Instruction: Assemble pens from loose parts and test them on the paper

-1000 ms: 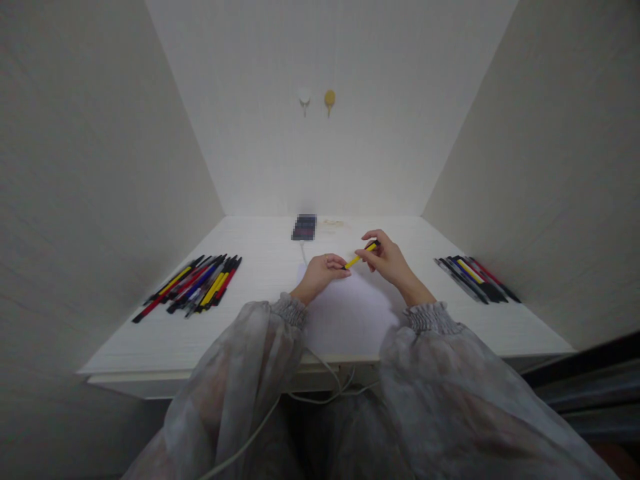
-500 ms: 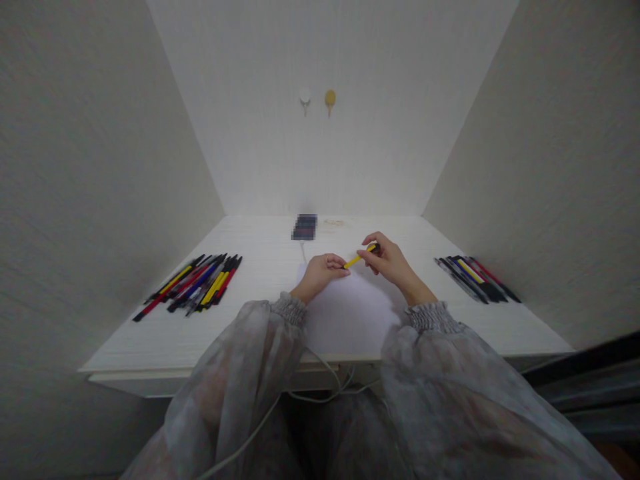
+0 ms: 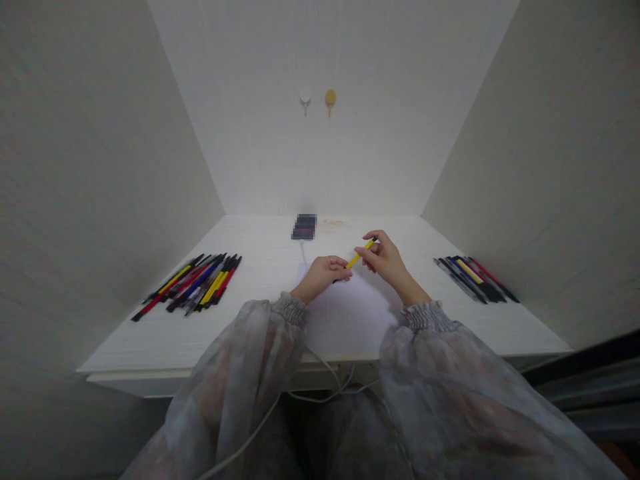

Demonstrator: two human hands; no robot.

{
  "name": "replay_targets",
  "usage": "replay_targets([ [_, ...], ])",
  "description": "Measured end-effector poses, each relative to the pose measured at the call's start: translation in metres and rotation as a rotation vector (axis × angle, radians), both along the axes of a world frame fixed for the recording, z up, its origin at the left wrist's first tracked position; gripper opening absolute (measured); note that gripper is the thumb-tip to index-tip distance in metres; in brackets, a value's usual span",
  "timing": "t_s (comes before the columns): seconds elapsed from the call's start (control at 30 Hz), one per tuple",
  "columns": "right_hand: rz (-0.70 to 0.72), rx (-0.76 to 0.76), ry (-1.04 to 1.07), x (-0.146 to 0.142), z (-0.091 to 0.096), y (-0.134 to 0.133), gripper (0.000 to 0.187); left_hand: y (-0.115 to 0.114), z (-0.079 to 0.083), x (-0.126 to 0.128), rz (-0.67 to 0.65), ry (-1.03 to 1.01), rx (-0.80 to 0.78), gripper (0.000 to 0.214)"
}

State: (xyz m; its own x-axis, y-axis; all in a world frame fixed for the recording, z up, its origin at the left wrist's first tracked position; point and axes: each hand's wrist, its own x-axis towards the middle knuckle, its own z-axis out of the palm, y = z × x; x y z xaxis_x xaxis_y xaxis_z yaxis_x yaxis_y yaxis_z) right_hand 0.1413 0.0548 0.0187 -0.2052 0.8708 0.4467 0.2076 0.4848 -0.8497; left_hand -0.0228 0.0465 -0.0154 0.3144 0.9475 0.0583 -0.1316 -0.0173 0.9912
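A yellow pen [image 3: 361,253] with black ends is held between both hands over a white sheet of paper [image 3: 350,313] at the middle of the desk. My right hand [image 3: 387,261] pinches the pen's upper end with curled fingers. My left hand [image 3: 324,273] is closed around the lower end, knuckles up, resting on the paper. The pen slants up to the right.
A heap of several red, yellow, blue and black pens [image 3: 195,283] lies at the left of the white desk [image 3: 150,337]. A smaller row of pens [image 3: 474,277] lies at the right. A blurred dark device [image 3: 304,227] with a cable sits at the back. Walls close in on three sides.
The pen's upper end has lifted slightly and the right hand has shifted a little toward the left hand. The left hand has hardly moved.
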Motion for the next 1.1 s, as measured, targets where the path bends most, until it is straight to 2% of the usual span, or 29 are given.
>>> replay_targets([
  [0.13,0.104,-0.007,0.064,0.001,0.006,-0.005,0.032,-0.001,0.002,-0.001,-0.047,-0.020,0.024,0.027],
  [0.3,0.255,-0.017,0.121,0.002,0.011,-0.007,0.036,0.001,-0.002,0.000,-0.078,0.005,0.050,0.025],
  [0.37,0.239,-0.040,0.129,-0.001,0.009,-0.006,0.033,0.001,-0.005,0.000,-0.075,0.036,0.057,0.026],
  [0.57,0.072,-0.030,0.126,-0.010,0.005,-0.005,0.030,0.002,-0.006,0.001,-0.065,0.066,0.073,0.028],
  [0.73,0.235,-0.099,0.116,-0.009,0.004,-0.007,0.025,0.003,-0.005,0.000,-0.058,0.002,0.100,0.029],
  [0.8,0.256,-0.118,0.102,-0.008,0.001,-0.006,0.026,0.004,-0.005,0.000,-0.072,0.005,0.102,0.030],
  [1.1,0.102,-0.107,0.057,-0.011,-0.004,-0.001,0.024,0.001,-0.003,0.000,0.010,0.091,0.105,0.027],
])
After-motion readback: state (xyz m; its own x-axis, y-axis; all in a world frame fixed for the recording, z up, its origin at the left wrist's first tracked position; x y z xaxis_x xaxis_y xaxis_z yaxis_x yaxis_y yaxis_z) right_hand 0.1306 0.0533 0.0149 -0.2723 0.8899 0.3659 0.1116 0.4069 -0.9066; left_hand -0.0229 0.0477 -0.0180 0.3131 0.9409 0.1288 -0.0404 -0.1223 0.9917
